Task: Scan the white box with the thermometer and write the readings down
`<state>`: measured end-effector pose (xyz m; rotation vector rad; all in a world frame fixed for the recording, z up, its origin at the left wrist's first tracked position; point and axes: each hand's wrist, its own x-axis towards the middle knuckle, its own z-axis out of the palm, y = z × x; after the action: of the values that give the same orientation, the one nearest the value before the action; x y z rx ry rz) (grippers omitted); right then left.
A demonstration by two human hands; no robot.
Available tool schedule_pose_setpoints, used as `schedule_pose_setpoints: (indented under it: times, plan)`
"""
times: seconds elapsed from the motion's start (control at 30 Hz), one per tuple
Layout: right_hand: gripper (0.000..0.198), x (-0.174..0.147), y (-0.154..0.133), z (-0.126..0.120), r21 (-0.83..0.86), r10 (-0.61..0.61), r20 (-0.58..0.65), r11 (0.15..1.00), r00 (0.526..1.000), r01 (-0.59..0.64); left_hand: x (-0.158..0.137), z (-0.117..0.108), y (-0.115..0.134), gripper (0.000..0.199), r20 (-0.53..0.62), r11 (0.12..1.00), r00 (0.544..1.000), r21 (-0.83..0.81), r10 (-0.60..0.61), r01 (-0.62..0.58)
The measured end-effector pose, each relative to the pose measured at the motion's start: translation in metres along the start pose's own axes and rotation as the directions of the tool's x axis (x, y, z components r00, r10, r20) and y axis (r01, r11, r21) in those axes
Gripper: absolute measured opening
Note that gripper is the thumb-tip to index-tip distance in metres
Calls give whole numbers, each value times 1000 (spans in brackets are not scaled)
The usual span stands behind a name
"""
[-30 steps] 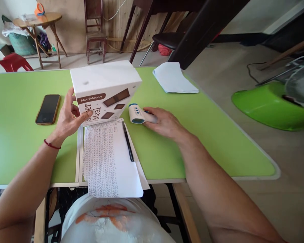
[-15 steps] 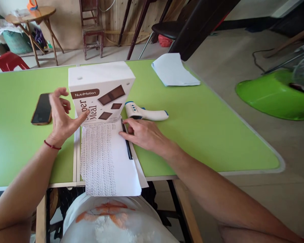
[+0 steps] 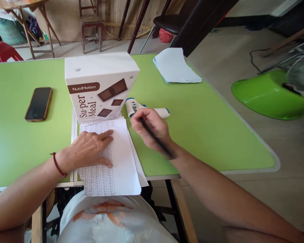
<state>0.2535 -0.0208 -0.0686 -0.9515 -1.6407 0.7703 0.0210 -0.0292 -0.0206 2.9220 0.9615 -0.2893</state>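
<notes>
My left hand [image 3: 95, 148] rests on a sheet of paper [image 3: 125, 172], palm down with its fingers spread over the written lines. Dense rows of handwriting fill the sheet's left part; its right part is blank. In my right hand [image 3: 152, 130] is a dark pen [image 3: 158, 140], held off the paper just right of the sheet and slightly blurred. A white box [image 3: 101, 91] marked NutriMotion Su-per Meal stands upright at the sheet's far end. Partly hidden behind my right hand lies a white and blue infrared thermometer [image 3: 162, 112].
A phone [image 3: 39, 104] lies on the green table [image 3: 205, 141] to the left. Folded white papers [image 3: 176, 65] sit near the far edge. Beyond the table are a wooden chair [image 3: 92, 25], a red stool [image 3: 5, 52] and a green plastic item [image 3: 266, 96].
My right hand has picked the pen up from the paper and moved right. My left hand has left the box and come down flat on the sheet.
</notes>
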Motion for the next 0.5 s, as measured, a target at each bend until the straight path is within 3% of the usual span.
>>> schedule_pose_setpoints:
  times: [0.13,0.33,0.5]
  plan:
    - [37,-4,-5,15,105,136,-32,986,990,-132,2,-4,3,74,25,1000,999,7,-21,21]
    - [20,-6,8,22,205,301,3,933,954,-296,3,-5,6,74,47,999,999,23,-24,23]
    - [9,-5,12,24,26,269,-73,963,960,-268,3,-8,8,74,81,998,996,48,-31,27]
